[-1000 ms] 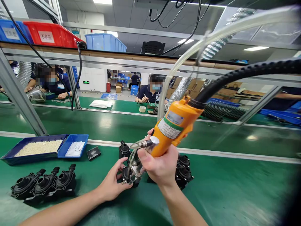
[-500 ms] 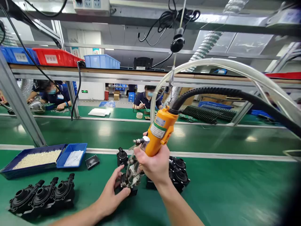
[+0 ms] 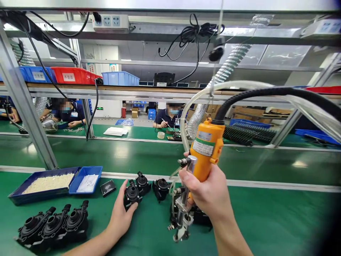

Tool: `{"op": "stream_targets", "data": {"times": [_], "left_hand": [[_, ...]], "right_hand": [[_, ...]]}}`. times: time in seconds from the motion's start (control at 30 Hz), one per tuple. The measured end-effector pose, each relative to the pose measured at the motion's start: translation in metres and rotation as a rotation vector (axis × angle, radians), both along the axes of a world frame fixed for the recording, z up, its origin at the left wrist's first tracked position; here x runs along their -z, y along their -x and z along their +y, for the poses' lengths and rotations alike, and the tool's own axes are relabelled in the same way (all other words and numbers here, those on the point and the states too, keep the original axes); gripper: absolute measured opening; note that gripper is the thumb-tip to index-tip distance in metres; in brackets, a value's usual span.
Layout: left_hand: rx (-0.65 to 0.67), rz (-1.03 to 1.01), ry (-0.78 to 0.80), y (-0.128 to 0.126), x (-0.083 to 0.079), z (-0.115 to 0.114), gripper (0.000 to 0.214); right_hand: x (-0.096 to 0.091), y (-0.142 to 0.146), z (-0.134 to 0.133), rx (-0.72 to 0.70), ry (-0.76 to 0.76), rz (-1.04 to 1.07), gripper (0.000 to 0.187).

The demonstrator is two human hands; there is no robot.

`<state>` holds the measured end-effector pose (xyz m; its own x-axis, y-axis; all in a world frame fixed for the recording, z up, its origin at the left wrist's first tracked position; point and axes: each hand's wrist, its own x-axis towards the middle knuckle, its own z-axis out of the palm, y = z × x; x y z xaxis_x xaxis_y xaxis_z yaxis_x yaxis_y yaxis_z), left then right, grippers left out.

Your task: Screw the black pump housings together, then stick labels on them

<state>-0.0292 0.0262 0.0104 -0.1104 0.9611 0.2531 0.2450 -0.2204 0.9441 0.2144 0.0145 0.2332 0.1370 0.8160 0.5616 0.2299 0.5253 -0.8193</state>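
A worker's right hand [image 3: 206, 192] is lifting an orange electric screwdriver [image 3: 205, 153] clear of the pump housings, its grip wrapped tight around the smooth plastic body; half a second ago the metal nose [image 3: 181, 217] was pressed down onto a housing that the left hand was steadying. The left hand [image 3: 121, 213] is now sliding that black pump housing [image 3: 132, 193] toward the far edge of the green counter [image 3: 266, 220], fingers loosely cupping its ribbed, round-capped moulding beside two matching ones [image 3: 151, 185]. That suggests one fastening is finished. A stiff black cable [image 3: 266, 93] and clear tubing [image 3: 239, 85] are arching overhead. Three joined housings [image 3: 53, 225] and a blue tray [image 3: 16, 195] of white parts are sitting at the counter's left.
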Motion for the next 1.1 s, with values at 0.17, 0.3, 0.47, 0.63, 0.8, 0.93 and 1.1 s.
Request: {"op": "stream_targets", "data": {"times": [0.17,0.3,0.47,0.63,0.8,0.93,1.1], "left_hand": [[-0.013,0.115,-0.02,0.001,0.01,0.016,0.078],[0.003,0.285,-0.058,0.011,-0.023,0.002,0.083],[0.184,0.611,-0.051,0.073,-0.117,-0.037,0.089],[0.152,1.064,0.381,0.147,-0.137,-0.073,0.127],[0.212,0.937,0.379,0.144,-0.117,-0.075,0.11],[0.395,0.67,0.332,0.082,-0.099,-0.057,0.11],[0.479,0.284,0.203,-0.003,-0.046,-0.032,0.116]], "right_hand": [[-0.001,0.008,0.002,-0.035,-0.003,-0.002,0.049],[-0.001,0.003,0.003,-0.048,0.01,-0.02,0.05],[-0.005,-0.003,0.001,-0.024,0.041,-0.015,0.046],[-0.007,-0.004,-0.001,-0.112,0.055,-0.008,0.047],[-0.004,-0.001,0.0,-0.184,0.053,-0.025,0.046],[-0.003,0.005,-0.003,-0.204,0.055,0.041,0.048],[-0.001,0.011,-0.005,-0.152,-0.007,0.096,0.05]]}}
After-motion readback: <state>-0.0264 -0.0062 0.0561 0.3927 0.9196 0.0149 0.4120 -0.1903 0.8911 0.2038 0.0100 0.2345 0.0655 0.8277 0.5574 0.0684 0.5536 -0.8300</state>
